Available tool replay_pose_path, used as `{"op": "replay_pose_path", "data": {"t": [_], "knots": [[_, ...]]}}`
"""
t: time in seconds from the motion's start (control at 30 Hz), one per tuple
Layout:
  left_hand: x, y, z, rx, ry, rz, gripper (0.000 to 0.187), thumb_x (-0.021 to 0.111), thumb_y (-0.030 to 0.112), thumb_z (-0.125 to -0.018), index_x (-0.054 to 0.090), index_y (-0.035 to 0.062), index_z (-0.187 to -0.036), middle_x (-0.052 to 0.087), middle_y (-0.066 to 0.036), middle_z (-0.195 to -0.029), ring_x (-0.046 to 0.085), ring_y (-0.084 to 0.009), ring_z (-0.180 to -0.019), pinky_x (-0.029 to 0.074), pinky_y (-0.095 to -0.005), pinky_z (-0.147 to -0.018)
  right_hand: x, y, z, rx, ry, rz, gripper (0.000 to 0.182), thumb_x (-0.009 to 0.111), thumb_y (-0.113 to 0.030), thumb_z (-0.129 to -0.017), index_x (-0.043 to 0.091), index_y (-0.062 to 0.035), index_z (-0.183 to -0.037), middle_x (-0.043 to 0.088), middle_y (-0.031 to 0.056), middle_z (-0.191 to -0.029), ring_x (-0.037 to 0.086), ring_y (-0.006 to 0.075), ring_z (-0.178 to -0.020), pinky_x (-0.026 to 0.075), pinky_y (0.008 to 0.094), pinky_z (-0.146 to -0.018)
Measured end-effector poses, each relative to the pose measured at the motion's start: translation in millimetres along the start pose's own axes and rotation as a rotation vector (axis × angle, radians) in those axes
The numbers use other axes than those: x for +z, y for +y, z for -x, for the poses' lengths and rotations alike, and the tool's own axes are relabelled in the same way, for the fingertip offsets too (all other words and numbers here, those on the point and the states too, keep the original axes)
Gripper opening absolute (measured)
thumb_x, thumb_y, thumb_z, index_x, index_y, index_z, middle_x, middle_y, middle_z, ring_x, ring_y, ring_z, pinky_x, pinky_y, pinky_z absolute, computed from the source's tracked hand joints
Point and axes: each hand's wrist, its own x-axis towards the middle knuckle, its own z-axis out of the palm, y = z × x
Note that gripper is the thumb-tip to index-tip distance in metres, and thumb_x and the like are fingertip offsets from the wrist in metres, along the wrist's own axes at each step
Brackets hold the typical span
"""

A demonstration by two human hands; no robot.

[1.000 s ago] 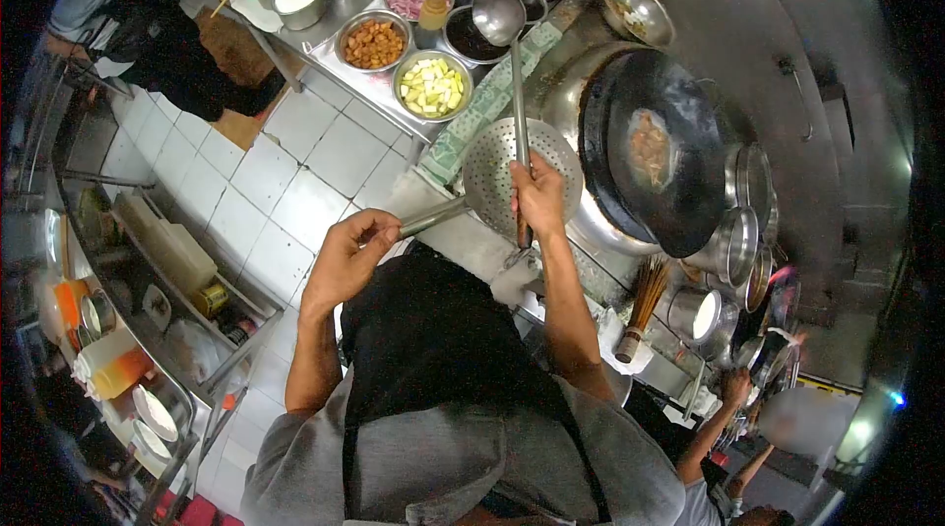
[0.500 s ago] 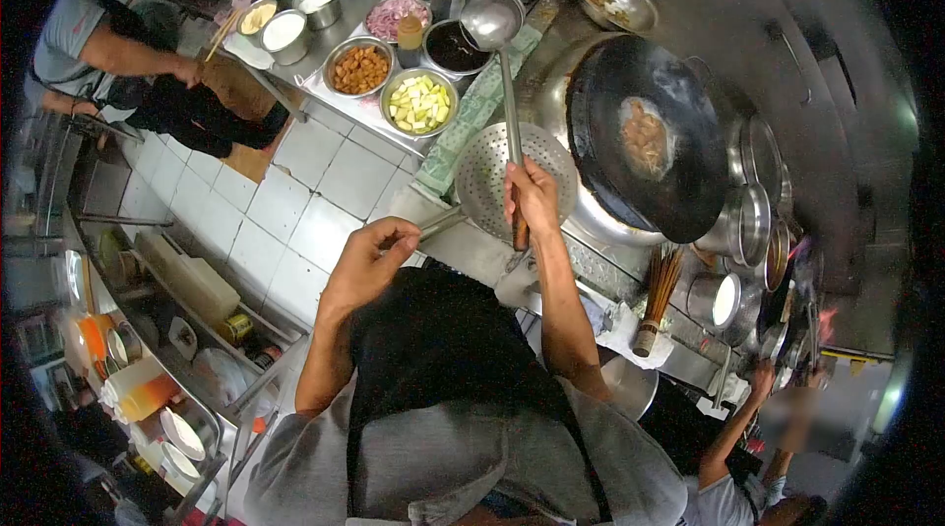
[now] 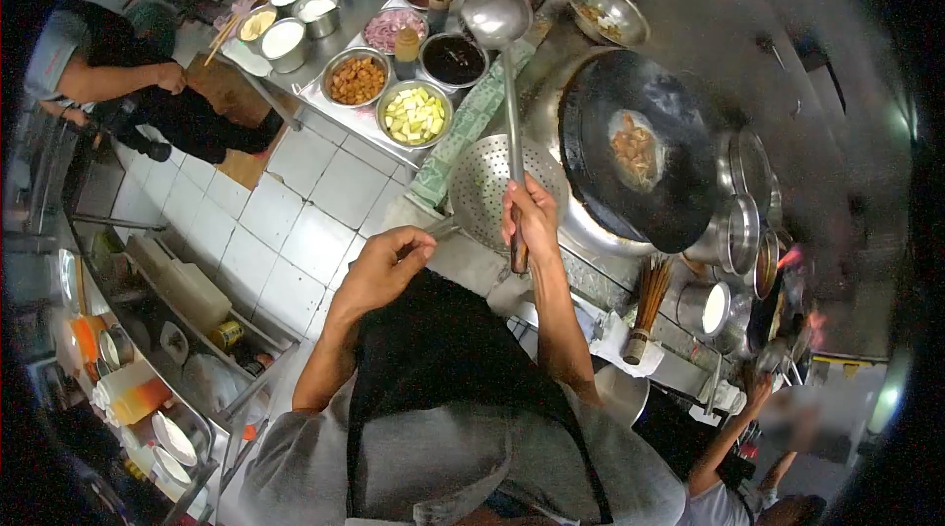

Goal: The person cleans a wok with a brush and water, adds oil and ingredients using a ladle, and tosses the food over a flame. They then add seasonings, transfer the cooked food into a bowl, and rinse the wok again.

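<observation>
My right hand [image 3: 532, 216] grips the wooden handle end of a long metal ladle [image 3: 515, 118]. Its bowl points away from me, near the sauce bowls. Under the ladle lies a round perforated strainer [image 3: 482, 182], whose handle runs toward my left hand [image 3: 389, 265]. The left fingers are curled together at that handle's near end; whether they grip it is hidden. To the right, a dark wok [image 3: 679, 162] holds brown food pieces [image 3: 635, 147] in a small pool of liquid, and steam shows over it.
Bowls of yellow-green cubes [image 3: 415, 115], brown chunks [image 3: 357, 80] and dark sauce [image 3: 453, 60] stand at the back left. A bamboo brush [image 3: 648, 305] lies below the wok. Co-workers' arms show at left [image 3: 118, 83] and lower right [image 3: 724, 437], where flames [image 3: 815, 329] burn.
The view has shifted slightly. Both hands stay in nearly the same pose, the right still on the ladle. The co-worker at left has drawn an arm back.
</observation>
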Motion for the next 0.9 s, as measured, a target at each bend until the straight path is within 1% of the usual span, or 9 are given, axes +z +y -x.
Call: {"op": "replay_pose_path", "data": {"t": [0.1,0.2,0.3,0.47,0.6,0.63,0.73,0.8,0.9], "knots": [[2.1,-9.1,-4.4,0.063,-0.004,-0.008,0.018,0.059,0.014,-0.091,0.062,-0.0007,-0.101,0.064,-0.006,-0.083,0.057,-0.0126,-0.074,0.047,-0.0276,-0.067,-2.8,0.8,-0.6,0.011,-0.007,-0.034,0.017,0.055,-0.018,-0.093,0.051,-0.0053,-0.082,0.05,0.0006,-0.065,0.042,0.0082,-0.038,0.036,0.0252,-0.03],[1.3,-9.4,-7.1,0.137,0.039,-0.011,0.018,0.06,0.015,-0.091,0.062,-0.0002,-0.101,0.064,-0.006,-0.084,0.058,-0.0127,-0.074,0.047,-0.0274,-0.067,-6.7,6.4,-2.1,0.013,-0.035,-0.045,0.018,0.055,-0.018,-0.093,0.051,-0.0057,-0.082,0.05,0.0007,-0.064,0.043,0.008,-0.039,0.037,0.0254,-0.03],[3.2,-8.6,-10.0,0.088,0.037,0.027,0.017,0.059,0.015,-0.092,0.062,-0.0011,-0.098,0.064,-0.004,-0.085,0.055,-0.0097,-0.08,0.046,-0.0263,-0.073,-8.0,5.7,1.8,-0.01,-0.026,-0.063,0.016,0.054,-0.018,-0.094,0.051,-0.006,-0.083,0.05,0.0013,-0.065,0.043,0.0081,-0.039,0.038,0.0256,-0.03],[11.3,-7.0,-17.4,0.06,-0.051,0.021,0.017,0.06,0.015,-0.092,0.062,-0.0007,-0.098,0.063,-0.003,-0.085,0.055,-0.0089,-0.08,0.045,-0.0247,-0.072,-13.7,-1.2,6.4,0.047,-0.026,-0.167,0.015,0.055,-0.018,-0.094,0.05,-0.006,-0.088,0.051,0.0018,-0.068,0.043,0.0082,-0.039,0.038,0.025,-0.03],[16.3,-8.1,-24.2,0.078,-0.054,0.064,0.016,0.06,0.013,-0.092,0.061,-0.0006,-0.099,0.062,-0.001,-0.084,0.054,-0.0083,-0.08,0.045,-0.0235,-0.072,-22.8,-36.9,36.4,-0.023,-0.005,-0.238,0.014,0.055,-0.018,-0.093,0.051,-0.0045,-0.093,0.051,0.0026,-0.069,0.041,0.0074,-0.038,0.036,0.0227,-0.029],[16.3,-7.5,-27.2,0.081,-0.087,0.067,0.016,0.06,0.013,-0.092,0.061,-0.0006,-0.099,0.062,-0.001,-0.084,0.054,-0.0083,-0.08,0.045,-0.0235,-0.072,-27.9,-47.8,48.7,-0.036,0.082,-0.205,0.014,0.057,-0.018,-0.092,0.053,-0.0047,-0.094,0.052,0.0023,-0.067,0.042,0.0075,-0.038,0.036,0.0232,-0.03],[14.0,-9.0,-28.4,0.046,-0.092,0.128,0.015,0.061,0.013,-0.091,0.061,-0.0004,-0.099,0.062,-0.001,-0.084,0.054,-0.0084,-0.079,0.045,-0.024,-0.072,-54.0,-81.8,98.8,-0.173,0.247,0.025,0.037,0.06,-0.015,-0.09,0.053,-0.0016,-0.123,0.051,-0.0002,-0.062,0.043,0.0068,-0.038,0.035,0.0205,-0.032],[11.7,-12.2,-31.1,0.049,-0.065,0.162,0.016,0.062,0.013,-0.091,0.061,-0.0004,-0.099,0.062,-0.001,-0.084,0.054,-0.0084,-0.079,0.045,-0.0237,-0.072,-88.0,-95.7,129.6,-0.241,0.413,0.386,0.04,0.058,-0.01,-0.09,0.051,-0.0009,-0.128,0.052,-0.0015,-0.061,0.044,0.0059,-0.039,0.034,0.0206,-0.034],[10.0,-16.1,-37.6,0.057,-0.06,0.13,0.016,0.061,0.013,-0.091,0.062,-0.0007,-0.099,0.062,-0.002,-0.082,0.055,-0.0085,-0.077,0.045,-0.0237,-0.07,-129.2,-100.5,163.9,-0.372,0.698,0.799,0.043,0.061,-0.002,-0.087,0.053,0.0015,-0.129,0.057,-0.0045,-0.075,0.044,0.0008,-0.058,0.035,0.0178,-0.048]]}}
